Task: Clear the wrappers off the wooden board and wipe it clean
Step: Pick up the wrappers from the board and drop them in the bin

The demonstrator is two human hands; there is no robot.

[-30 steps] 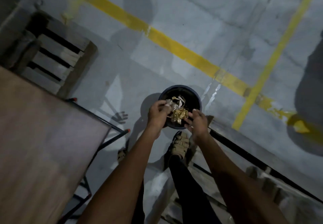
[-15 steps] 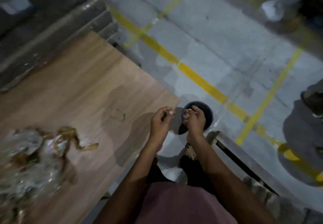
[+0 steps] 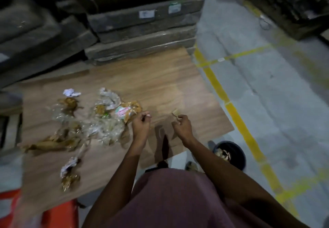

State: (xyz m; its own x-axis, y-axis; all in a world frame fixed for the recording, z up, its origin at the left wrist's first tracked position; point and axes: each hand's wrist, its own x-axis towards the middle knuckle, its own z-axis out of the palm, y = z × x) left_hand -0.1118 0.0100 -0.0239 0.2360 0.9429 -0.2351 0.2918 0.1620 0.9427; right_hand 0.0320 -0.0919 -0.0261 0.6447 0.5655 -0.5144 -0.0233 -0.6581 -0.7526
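- My right hand [image 3: 182,125] pinches a small scrap [image 3: 175,111] near the worktop's [image 3: 160,78] right edge, ready for the bin [image 3: 229,154].
- My left hand [image 3: 141,123], loosely curled and seemingly empty, hovers beside the wrappers [image 3: 99,121] heaped mid-worktop.

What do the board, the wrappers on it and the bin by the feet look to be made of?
Board: wood or wood-look laminate, smooth matt face with printed-looking grain; which, I cannot tell.
Wrappers: mostly thin clear plastic film, crinkled and glinting, with some gold foil-like and white papery pieces.
Bin: probably black plastic, plain round rim with a dull sheen.
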